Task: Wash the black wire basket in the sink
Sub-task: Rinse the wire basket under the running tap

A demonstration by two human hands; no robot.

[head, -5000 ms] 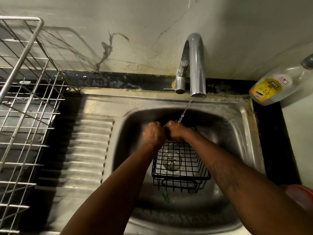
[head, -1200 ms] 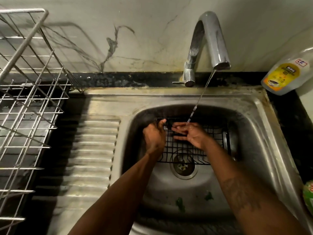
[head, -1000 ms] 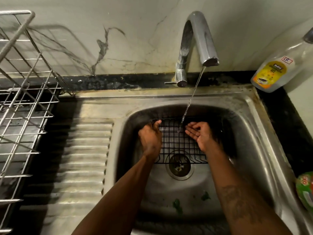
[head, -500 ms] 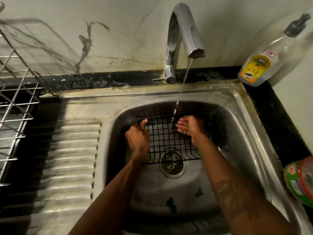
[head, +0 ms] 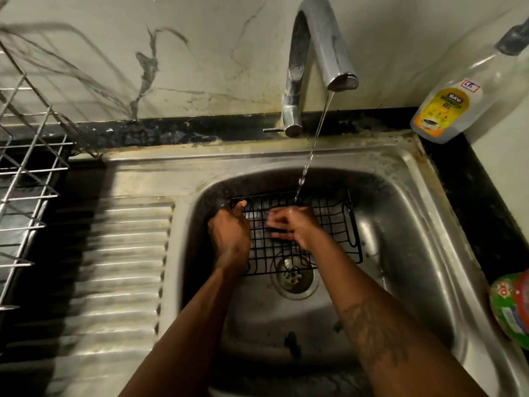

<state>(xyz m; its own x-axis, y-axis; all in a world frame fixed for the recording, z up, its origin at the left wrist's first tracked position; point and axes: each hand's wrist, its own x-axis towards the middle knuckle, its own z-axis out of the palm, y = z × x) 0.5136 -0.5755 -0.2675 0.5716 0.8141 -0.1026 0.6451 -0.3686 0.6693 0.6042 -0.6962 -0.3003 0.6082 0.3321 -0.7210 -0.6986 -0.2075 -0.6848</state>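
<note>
The black wire basket [head: 332, 222] stands tilted in the steel sink [head: 406, 230], its mesh facing up, over the drain. My left hand [head: 229, 233] grips its left edge, thumb hooked over the top wire. With straight, blurred fingers, my right hand [head: 292, 224] lies flat on the mesh. Water from the tap [head: 323, 53] falls in a thin stream onto the basket just beyond my right hand.
A metal dish rack [head: 25, 179] stands on the left, beside the ribbed drainboard [head: 114, 267]. A dish-soap bottle [head: 469, 90] leans in the back right corner. A green and red packet [head: 512, 305] lies on the sink's right edge. Green scraps lie in the sink basin.
The basket has been turned from upright to lying tilted with its mesh facing up. My right hand has slid left across the mesh; my left hand keeps its grip.
</note>
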